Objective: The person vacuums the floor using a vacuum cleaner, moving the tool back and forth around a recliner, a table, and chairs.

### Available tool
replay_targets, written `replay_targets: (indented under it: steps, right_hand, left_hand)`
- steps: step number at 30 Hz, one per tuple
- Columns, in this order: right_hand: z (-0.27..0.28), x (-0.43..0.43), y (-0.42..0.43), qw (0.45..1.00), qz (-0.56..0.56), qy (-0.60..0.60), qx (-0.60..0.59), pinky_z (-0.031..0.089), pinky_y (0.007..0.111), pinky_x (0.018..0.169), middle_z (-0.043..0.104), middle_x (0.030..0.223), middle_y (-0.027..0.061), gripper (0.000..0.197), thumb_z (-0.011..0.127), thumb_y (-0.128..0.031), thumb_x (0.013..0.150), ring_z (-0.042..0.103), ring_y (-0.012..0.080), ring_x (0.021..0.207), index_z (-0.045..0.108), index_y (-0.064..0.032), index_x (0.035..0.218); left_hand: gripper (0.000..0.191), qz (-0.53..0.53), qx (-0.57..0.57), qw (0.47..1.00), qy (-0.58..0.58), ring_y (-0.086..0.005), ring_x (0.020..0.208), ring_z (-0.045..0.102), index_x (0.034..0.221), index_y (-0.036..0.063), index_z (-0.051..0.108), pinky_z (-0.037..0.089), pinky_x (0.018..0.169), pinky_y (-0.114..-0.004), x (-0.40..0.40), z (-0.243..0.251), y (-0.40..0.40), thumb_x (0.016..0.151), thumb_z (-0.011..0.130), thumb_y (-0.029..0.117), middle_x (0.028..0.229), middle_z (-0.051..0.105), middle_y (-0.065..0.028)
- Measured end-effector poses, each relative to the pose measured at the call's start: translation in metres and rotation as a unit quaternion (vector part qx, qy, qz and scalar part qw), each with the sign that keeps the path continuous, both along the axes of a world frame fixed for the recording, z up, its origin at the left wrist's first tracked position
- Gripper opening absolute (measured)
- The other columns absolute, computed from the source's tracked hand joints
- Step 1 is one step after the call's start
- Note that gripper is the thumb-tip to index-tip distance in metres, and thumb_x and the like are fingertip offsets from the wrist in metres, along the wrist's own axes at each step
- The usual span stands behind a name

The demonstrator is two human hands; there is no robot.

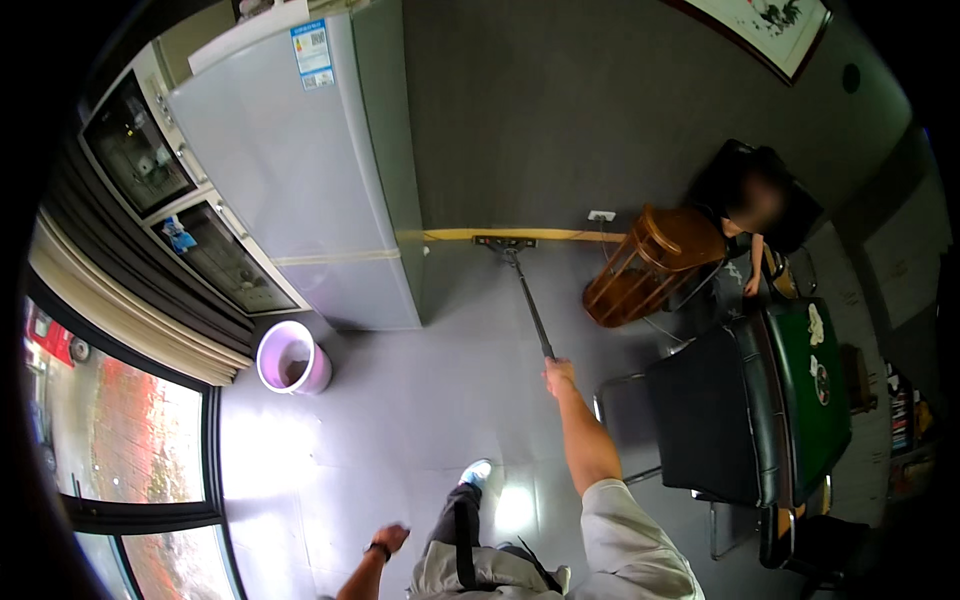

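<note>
My right hand (559, 376) grips the dark pole of a long-handled floor-cleaning tool (531, 300) with my arm stretched forward. Its wide, flat black head rests on the grey floor against the yellow skirting strip (457, 234) of the dark wall. Whether the head is a broom or a squeegee is hard to tell. Low beside my body, my left hand (391, 538) has curled fingers and a dark band at its wrist. I cannot make out whether it holds anything. One shoe (475, 472) shows on the floor between my hands.
A fridge (277, 172) and glass-fronted cabinet (217, 259) stand at left, near a pink bin (319, 373). At right are a wooden barred chair (649, 259), a black chair (701, 420), a green-topped table (814, 390) and a seated person (739, 262). A wall socket (601, 216) has a cable.
</note>
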State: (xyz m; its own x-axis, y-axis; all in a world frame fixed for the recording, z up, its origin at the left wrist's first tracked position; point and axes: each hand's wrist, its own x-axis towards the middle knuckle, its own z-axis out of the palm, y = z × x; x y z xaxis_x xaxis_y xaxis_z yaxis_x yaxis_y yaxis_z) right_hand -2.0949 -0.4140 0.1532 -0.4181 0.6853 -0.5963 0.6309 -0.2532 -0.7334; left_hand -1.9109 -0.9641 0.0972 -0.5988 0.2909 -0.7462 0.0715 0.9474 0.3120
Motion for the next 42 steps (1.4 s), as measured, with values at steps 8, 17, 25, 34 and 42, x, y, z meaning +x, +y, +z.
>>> replay_targets:
  steps: [8, 17, 25, 34, 42]
  right_hand:
    - [-0.058, 0.11, -0.103, 0.964, 0.174, -0.07, 0.188, 0.046, 0.049, 0.076, 0.059, 0.096, 0.024, 0.039, 0.048, -0.034, 0.085, 0.056, 0.0411, 0.09, 0.048, -0.0027, 0.109]
    - [-0.1, 0.629, -0.258, 0.998, 0.054, 0.022, 0.003, 0.046, 0.031, 0.066, 0.063, 0.078, 0.01, 0.041, 0.062, -0.04, 0.079, 0.058, 0.0174, 0.073, 0.061, -0.0052, 0.101]
    - [-0.046, 0.831, -0.425, 0.972, -0.066, -0.066, -0.213, 0.047, 0.034, 0.062, 0.061, 0.073, 0.0074, 0.032, 0.061, -0.038, 0.079, 0.057, 0.0201, 0.065, 0.064, -0.0088, 0.091]
    - [0.017, 0.837, -0.42, 0.983, -0.019, -0.095, -0.159, 0.048, 0.037, 0.067, 0.062, 0.076, 0.0121, 0.033, 0.06, -0.038, 0.077, 0.059, 0.0257, 0.071, 0.063, -0.0095, 0.093]
    - [0.021, 0.8, -0.404, 0.987, 0.051, -0.136, -0.07, 0.048, 0.039, 0.071, 0.063, 0.08, 0.0163, 0.034, 0.059, -0.038, 0.076, 0.06, 0.0307, 0.077, 0.062, -0.0101, 0.095]
  left_hand:
    - [0.031, -0.291, -0.133, 0.939, -0.128, -0.0243, 0.093, 0.057, 0.1, 0.014, 0.059, 0.046, 0.082, -0.039, 0.041, -0.019, -0.054, 0.088, 0.036, 0.031, 0.105, 0.06, -0.0099]
    - [0.024, -0.294, -0.027, 0.941, -0.167, -0.0244, 0.091, 0.058, 0.097, 0.0178, 0.062, 0.044, 0.085, -0.037, 0.038, -0.045, 0.052, 0.084, 0.046, 0.03, 0.102, 0.062, -0.0072]
    - [0.02, -0.341, 0.127, 0.928, -0.085, -0.0233, 0.083, 0.059, 0.09, 0.0178, 0.064, 0.045, 0.075, -0.035, 0.152, -0.026, 0.108, 0.079, 0.051, 0.028, 0.088, 0.064, -0.0042]
    - [0.013, -0.313, 0.17, 0.922, -0.154, -0.0177, 0.073, 0.06, 0.08, 0.0117, 0.065, 0.047, 0.067, -0.031, 0.188, -0.032, 0.143, 0.073, 0.061, 0.022, 0.075, 0.065, -0.0076]
    - [0.022, -0.331, 0.121, 0.934, -0.063, -0.0206, 0.095, 0.058, 0.083, 0.017, 0.069, 0.042, 0.085, -0.032, 0.197, -0.046, 0.108, 0.079, 0.054, 0.031, 0.096, 0.065, -0.0078]
